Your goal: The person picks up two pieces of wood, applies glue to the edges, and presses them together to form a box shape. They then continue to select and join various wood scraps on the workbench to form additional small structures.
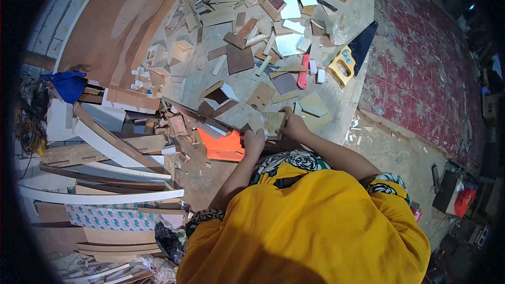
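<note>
Both of my hands hold a small wooden piece at the near edge of the work board. My left hand is closed on its left side, and my right hand grips its right side. Just beyond lies a brown wooden block, with a light board offcut to the right. A red-handled knife rests farther up. To its right is a handsaw with a yellow handle and dark blade. An orange sheet-like object lies left of my left hand.
Many wood offcuts cover the board ahead. A clear container stands near the saw. Long curved strips are stacked at the left, below a blue cloth. A worn red surface extends at the right.
</note>
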Demonstrator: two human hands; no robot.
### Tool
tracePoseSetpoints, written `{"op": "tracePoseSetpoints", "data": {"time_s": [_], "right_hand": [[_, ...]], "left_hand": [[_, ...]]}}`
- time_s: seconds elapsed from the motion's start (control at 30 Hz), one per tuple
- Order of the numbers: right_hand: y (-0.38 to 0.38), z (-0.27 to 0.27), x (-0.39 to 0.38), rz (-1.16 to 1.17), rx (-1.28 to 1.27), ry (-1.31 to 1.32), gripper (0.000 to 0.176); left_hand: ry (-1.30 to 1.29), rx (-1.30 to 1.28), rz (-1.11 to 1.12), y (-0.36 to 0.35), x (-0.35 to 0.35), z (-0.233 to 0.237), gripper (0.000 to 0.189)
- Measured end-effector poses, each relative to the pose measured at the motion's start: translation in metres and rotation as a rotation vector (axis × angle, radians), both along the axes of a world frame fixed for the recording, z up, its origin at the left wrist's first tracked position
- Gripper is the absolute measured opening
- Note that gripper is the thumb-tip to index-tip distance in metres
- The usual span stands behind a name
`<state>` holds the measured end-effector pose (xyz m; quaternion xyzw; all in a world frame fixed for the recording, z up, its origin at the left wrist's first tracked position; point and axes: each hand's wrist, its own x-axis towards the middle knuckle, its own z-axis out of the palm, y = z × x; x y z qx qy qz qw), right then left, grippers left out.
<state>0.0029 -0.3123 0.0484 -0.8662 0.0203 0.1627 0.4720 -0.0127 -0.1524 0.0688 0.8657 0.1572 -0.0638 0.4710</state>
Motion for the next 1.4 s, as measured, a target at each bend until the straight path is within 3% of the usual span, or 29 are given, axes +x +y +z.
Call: {"op": "tracePoseSetpoints", "data": {"time_s": [0.1,0.2,0.33,0.63,0.77,0.8,0.87,1.03,1.13,1.4], "right_hand": [[0.006,-0.009,0.013,0.116,-0.195,0.023,0.075],[0.005,0.045,0.018,0.272,-0.336,0.16,0.079],[0.008,0.031,0.016,0.287,-0.341,0.088,0.083],[0.01,0.039,0.013,0.167,-0.338,0.097,0.058],[0.004,0.024,0.015,0.185,-0.378,-0.034,0.049],[0.002,0.018,0.016,0.192,-0.387,-0.083,0.046],[-0.003,0.037,0.01,0.218,-0.358,-0.086,0.045],[-0.016,0.035,-0.003,0.251,-0.292,-0.169,0.047],[-0.03,0.034,-0.011,0.128,-0.297,-0.318,0.054],[-0.073,0.02,-0.01,0.107,-0.345,-0.387,0.019]], "left_hand": [[-0.032,0.087,-0.024,0.002,0.002,-0.013,0.032],[0.004,0.154,-0.068,-0.002,0.003,-0.004,0.032],[0.001,0.209,-0.069,-0.009,0.001,0.007,0.033],[-0.006,0.335,-0.155,-0.011,0.003,0.003,0.031],[-0.13,0.184,-0.181,-0.005,0.004,-0.013,0.036],[-0.023,0.196,-0.17,-0.009,0.004,0.004,0.036],[0.095,0.228,-0.134,-0.013,0.003,0.015,0.037],[-0.001,0.237,-0.125,-0.008,0.002,-0.012,0.035],[-0.031,0.256,-0.119,-0.004,0.002,-0.027,0.035],[-0.009,0.297,-0.132,-0.011,-0.001,-0.005,0.034]]}}
